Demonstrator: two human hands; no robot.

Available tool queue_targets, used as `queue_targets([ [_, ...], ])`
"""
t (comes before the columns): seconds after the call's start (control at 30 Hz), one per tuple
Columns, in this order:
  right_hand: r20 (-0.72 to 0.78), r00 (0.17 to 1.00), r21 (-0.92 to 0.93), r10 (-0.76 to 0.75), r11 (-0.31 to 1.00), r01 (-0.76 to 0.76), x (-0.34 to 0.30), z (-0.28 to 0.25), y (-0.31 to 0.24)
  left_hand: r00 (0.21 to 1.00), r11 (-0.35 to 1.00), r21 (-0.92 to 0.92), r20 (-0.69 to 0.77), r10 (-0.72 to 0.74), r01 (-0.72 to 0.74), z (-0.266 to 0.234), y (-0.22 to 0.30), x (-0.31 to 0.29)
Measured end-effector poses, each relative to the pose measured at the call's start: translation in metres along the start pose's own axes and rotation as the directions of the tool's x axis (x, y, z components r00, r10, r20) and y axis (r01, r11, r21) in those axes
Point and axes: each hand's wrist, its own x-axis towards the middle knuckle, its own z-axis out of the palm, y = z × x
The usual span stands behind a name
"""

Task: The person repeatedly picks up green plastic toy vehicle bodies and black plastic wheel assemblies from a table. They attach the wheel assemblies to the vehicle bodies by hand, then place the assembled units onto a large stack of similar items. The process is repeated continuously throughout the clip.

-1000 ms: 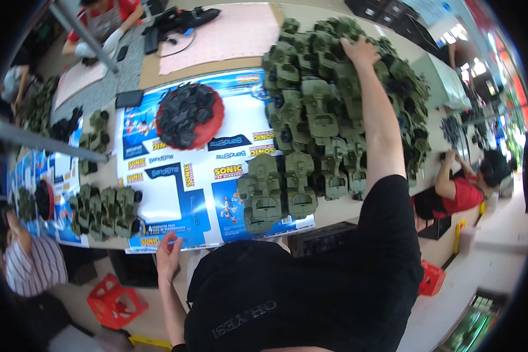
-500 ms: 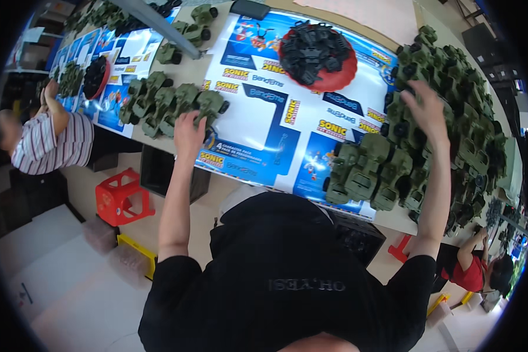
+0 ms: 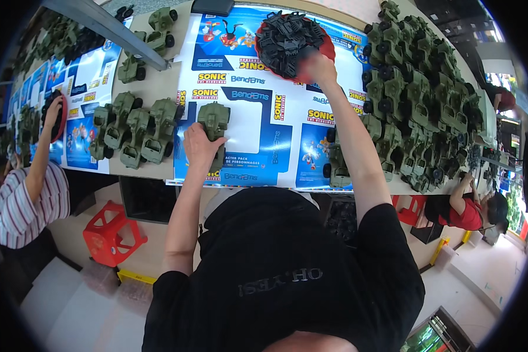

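Note:
My left hand [image 3: 200, 146] is closed around the lower part of a dark green toy vehicle [image 3: 214, 116], which rests on a glossy printed sheet [image 3: 244, 141] in front of me. My right hand [image 3: 320, 70] reaches to the near right edge of a red bowl [image 3: 330, 48] heaped with small black plastic parts [image 3: 284, 36]. Motion blurs its fingers, so I cannot make out whether they hold a part. Several similar green vehicles [image 3: 154, 138] stand in a row to the left of my left hand.
A large cluster of green vehicles [image 3: 413, 97] covers the table's right side. A metal bar [image 3: 123, 36] slants across the upper left. One co-worker in a striped shirt [image 3: 32, 199] works at the left; another in a red shirt [image 3: 464, 212] is far right. A red stool [image 3: 112, 233] stands below.
My left hand has brought a green vehicle from the left row onto the printed sheet. My right hand has moved left from above the right cluster to the red bowl. The view has shifted.

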Motion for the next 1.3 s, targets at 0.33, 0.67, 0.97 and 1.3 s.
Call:
queue_targets([
  [0.33, 0.29, 0.921, -0.018, 0.261, 0.964, -0.267, 0.031, 0.033, -0.002, 0.906, 0.899, -0.35, 0.409, -0.108, 0.265, 0.038, -0.031, 0.046],
  [0.67, 0.285, 0.946, 0.828, -0.154, 0.538, -0.162, -0.131, -0.084, -0.037, 0.777, 0.561, -0.751, 0.567, 0.274, 0.35, -0.046, 0.064, -0.03],
  [0.97, 0.27, 0.906, 0.749, -0.327, 0.663, 0.016, -0.222, -0.122, -0.02, 0.57, 0.719, -0.686, 0.638, 0.517, 0.116, -0.071, 0.124, -0.058],
  [1.3, 0.413, 0.846, 0.777, -0.337, 0.615, -0.134, -0.241, -0.141, -0.01, 0.42, 0.877, -0.475, 0.783, 0.458, -0.071, -0.095, 0.172, -0.071],
])
